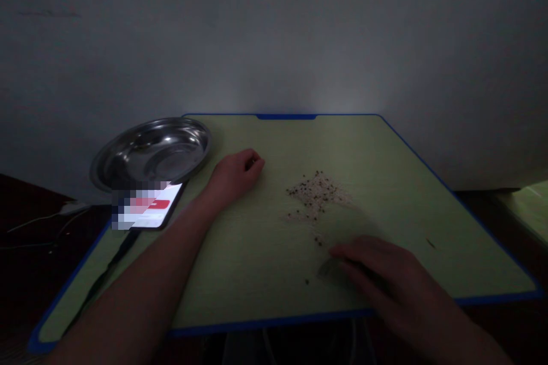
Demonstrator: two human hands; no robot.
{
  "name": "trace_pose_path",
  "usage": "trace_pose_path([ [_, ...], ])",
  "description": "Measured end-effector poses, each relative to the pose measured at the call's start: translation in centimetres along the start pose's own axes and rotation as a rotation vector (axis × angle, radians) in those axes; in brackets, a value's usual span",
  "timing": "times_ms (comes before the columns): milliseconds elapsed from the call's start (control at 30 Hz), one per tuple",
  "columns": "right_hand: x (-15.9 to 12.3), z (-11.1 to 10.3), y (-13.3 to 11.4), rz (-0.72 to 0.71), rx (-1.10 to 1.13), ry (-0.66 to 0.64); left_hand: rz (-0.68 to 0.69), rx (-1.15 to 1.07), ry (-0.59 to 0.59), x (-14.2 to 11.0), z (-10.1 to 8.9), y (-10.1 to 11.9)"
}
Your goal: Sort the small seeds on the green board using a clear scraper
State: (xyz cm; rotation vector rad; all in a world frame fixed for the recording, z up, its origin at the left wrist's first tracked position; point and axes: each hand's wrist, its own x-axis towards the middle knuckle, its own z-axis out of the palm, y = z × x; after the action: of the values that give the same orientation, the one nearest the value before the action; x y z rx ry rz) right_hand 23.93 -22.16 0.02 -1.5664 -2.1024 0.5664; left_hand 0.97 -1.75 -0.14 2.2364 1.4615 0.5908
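A loose heap of small pale grains mixed with dark round bits point(319, 189) lies on the pale green table top point(274, 274). My left hand point(240, 171) rests left of the heap, curled closed with thumb against fingers. Something tiny may be inside it, but I cannot make it out. Nearer the front edge, my right hand point(381, 274) is low over the table, thumb and forefinger pinched together. What they hold, if anything, is too small to see. A single dark bit point(307, 282) lies left of its fingertips.
At the back left stands a wide steel basin point(149, 151). A lit phone point(149, 205) lies in front of it, with a dark strap point(107, 274) running toward me. A thin brown sliver point(430, 243) is on the right. Behind the table rises a grey wall point(274, 34).
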Motion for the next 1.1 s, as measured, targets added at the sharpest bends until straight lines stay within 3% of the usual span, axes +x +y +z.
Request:
trace_pose_path([
  [233,0.4,0.5,-0.2,-0.007,-0.042,0.033,0.022,-0.019,-0.002,-0.1,0.1,-0.1],
  [600,0.3,0.7,-2.1,-0.101,0.022,-0.075,0.017,-0.019,-0.008,-0.2,0.0,0.1],
  [833,0.4,0.4,-1.1,-0.077,-0.020,0.058,0.020,-0.008,-0.007,-0.1,0.0,0.0],
  [1100,0.3,0.9,-0.5,-0.073,-0.106,0.118,0.015,-0.014,-0.018,-0.2,-0.1,0.0],
])
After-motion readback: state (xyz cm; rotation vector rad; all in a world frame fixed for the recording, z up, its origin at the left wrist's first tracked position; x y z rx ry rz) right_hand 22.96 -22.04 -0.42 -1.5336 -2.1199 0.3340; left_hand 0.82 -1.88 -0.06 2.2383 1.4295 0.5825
